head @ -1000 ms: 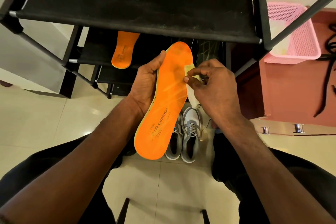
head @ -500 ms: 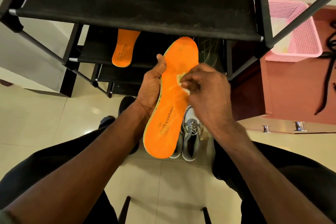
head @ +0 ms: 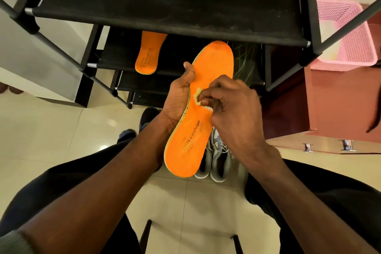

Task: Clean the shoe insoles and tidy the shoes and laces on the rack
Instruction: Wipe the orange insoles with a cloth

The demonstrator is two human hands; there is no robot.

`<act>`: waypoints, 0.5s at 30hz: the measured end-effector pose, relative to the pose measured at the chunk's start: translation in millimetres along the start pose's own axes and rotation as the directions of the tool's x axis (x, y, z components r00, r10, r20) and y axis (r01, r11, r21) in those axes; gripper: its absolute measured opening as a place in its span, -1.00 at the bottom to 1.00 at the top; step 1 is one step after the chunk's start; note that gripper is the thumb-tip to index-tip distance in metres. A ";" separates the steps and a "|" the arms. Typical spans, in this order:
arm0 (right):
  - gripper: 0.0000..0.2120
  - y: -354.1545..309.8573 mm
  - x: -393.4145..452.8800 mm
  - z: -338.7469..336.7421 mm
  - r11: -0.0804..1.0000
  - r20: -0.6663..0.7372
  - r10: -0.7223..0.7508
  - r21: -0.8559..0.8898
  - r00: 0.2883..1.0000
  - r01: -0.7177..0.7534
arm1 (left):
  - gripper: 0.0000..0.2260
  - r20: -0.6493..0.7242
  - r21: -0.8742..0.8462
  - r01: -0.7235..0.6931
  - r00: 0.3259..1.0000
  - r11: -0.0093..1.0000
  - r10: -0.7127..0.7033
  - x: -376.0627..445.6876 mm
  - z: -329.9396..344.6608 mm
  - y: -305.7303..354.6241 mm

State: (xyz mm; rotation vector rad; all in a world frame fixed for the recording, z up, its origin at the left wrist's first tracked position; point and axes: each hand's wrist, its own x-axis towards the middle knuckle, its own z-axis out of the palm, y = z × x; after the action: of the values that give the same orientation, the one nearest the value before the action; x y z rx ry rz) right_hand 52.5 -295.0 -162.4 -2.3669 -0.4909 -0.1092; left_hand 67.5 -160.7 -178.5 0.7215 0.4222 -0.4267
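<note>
My left hand (head: 179, 97) grips the left edge of an orange insole (head: 198, 128), thumb on its face, holding it up in front of the black shoe rack (head: 169, 27). My right hand (head: 233, 107) pinches a small pale wipe (head: 199, 97) and presses it on the middle of that insole. A second orange insole (head: 149, 53) lies on the rack's second shelf. A pair of grey shoes (head: 218, 159) with laces stands on the floor below, partly hidden by the held insole.
A pink plastic basket (head: 348, 33) sits on a reddish cabinet (head: 329, 105) to the right, with a black lace (head: 374, 121) hanging over its top. Dark shoes (head: 147, 117) show on the floor by my left forearm. Pale floor tiles surround the rack.
My right hand has slid the wipe from the insole's right edge leftward onto its middle. The insole has risen slightly and shifted right.
</note>
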 end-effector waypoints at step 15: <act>-0.83 22.9 20.9 -29.5 0.864 -0.108 0.295 -0.393 0.949 -0.313 | -0.53 -0.051 0.091 -0.014 0.999 0.996 0.018 -6.3 12.4 -4.7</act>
State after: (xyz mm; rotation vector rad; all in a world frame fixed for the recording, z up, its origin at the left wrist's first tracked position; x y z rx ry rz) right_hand 82.2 -323.4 -150.4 -2.8123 -0.0640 -0.1270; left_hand 62.7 -171.2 -169.5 0.8251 0.4475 -0.4150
